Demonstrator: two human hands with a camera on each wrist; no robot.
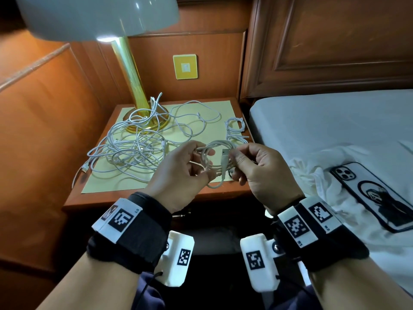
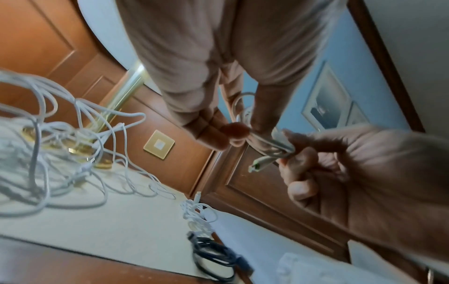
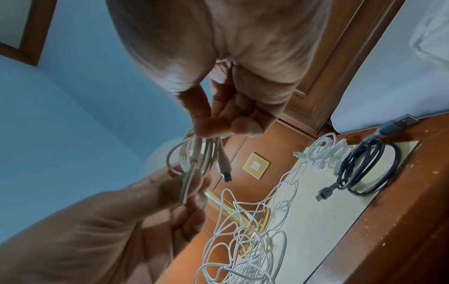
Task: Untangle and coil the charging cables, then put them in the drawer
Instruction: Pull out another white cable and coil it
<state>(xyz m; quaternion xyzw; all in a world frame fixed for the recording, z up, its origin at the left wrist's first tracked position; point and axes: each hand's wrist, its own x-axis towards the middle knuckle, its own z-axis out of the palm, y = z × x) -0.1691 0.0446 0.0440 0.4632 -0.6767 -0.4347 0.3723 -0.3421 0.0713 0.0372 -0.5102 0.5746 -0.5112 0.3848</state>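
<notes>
Head: left hand [image 1: 185, 168] and right hand [image 1: 257, 166] pinch the coiled white cable [image 1: 214, 153] above the surface [image 1: 138, 198]; drawer hidden.
Left wrist: fingers [image 2: 213, 132] blurred, gripping loops.
Right wrist: black cable [image 3: 364, 169] coiled; tangled cables [image 3: 243, 246] cut off.

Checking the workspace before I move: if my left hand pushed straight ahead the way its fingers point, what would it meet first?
Probably the coiled white cable it already holds, then the right hand gripping the same coil; depth is hard to judge.
</notes>
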